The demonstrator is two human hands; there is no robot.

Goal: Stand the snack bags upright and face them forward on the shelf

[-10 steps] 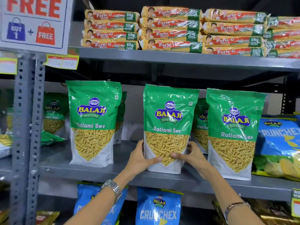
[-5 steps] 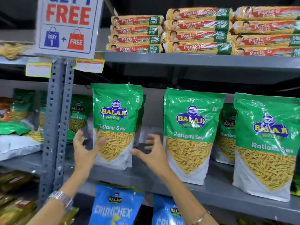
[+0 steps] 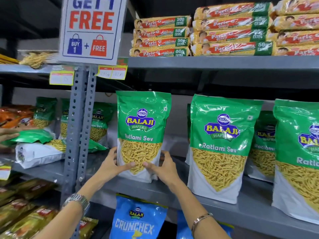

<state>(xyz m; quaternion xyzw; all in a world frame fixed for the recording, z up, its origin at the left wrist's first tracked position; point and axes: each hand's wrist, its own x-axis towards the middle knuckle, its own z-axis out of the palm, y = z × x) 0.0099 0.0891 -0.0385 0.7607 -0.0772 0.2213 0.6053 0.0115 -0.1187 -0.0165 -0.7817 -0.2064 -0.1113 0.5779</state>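
Note:
A green and white Ratlami Sev bag (image 3: 142, 121) stands upright on the grey middle shelf (image 3: 172, 192), label facing me. My left hand (image 3: 112, 165) grips its lower left side and my right hand (image 3: 164, 167) grips its lower right side, thumbs on the front. Two more upright Ratlami Sev bags (image 3: 222, 145) (image 3: 300, 157) stand to the right, with others behind them. Left of the slotted post, a Ratlami Sev bag (image 3: 37, 150) lies flat on the neighbouring shelf.
A slotted grey post (image 3: 78, 135) divides the two shelf bays, with a "Get 1 Free" sign (image 3: 91, 28) on top. Parle-G biscuit packs (image 3: 224, 30) fill the shelf above. Blue Crunchex bags (image 3: 138, 219) hang below. Another person's fingers (image 3: 6, 135) show at the left edge.
My hands left the middle bag and moved left. They have now closed on the sides of the leftmost upright bag. The view has shifted left.

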